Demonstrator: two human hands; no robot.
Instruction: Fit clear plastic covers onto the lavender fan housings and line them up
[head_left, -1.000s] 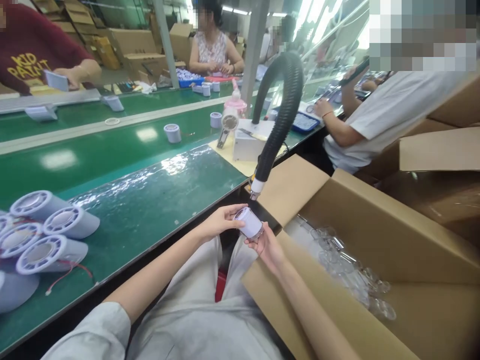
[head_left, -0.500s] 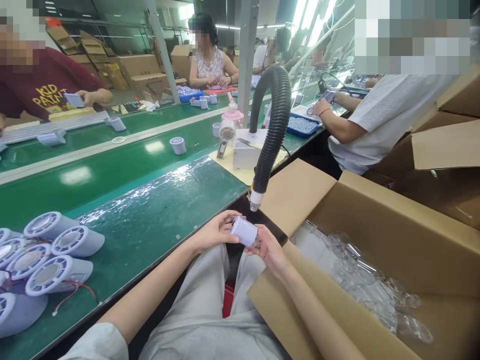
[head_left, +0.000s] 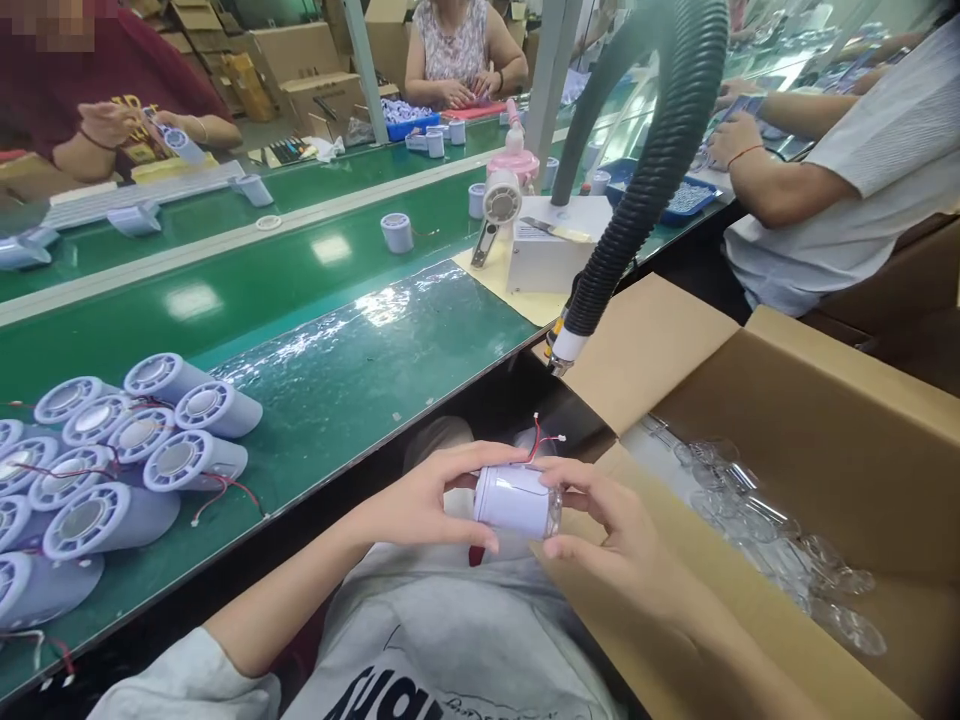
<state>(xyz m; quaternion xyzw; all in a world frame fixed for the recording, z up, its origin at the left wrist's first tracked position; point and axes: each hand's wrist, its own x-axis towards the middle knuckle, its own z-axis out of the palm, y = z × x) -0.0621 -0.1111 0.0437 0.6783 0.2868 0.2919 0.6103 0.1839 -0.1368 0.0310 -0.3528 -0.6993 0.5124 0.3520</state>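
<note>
A pale lilac cylinder (head_left: pixel 514 502) lies sideways between my two hands, above my lap. My left hand (head_left: pixel 431 500) wraps round its left end, thumb below and fingers over the top. On its right end sits a clear plastic piece (head_left: pixel 554 510), which my right hand (head_left: pixel 607 520) grips between thumb and fingers. Red and dark wires with small white plugs (head_left: pixel 537 440) stick up behind the cylinder. Several similar cylinders (head_left: pixel 217 408) with round metal-centred ends and loose wires lie on the green bench (head_left: pixel 330 400) at the left.
A black ribbed hose (head_left: pixel 637 190) with a metal-tipped nozzle hangs ahead of my hands. At the right an open cardboard box (head_left: pixel 847 400) holds clear plastic parts (head_left: pixel 757 520). A small fan (head_left: pixel 501 200) stands by a white device (head_left: pixel 555 255). People work across the bench and at the right.
The view has tilted down. The cylinder has turned nearer to level and is closer to me, and its wires now show above it. My left fingers reach further over it.
</note>
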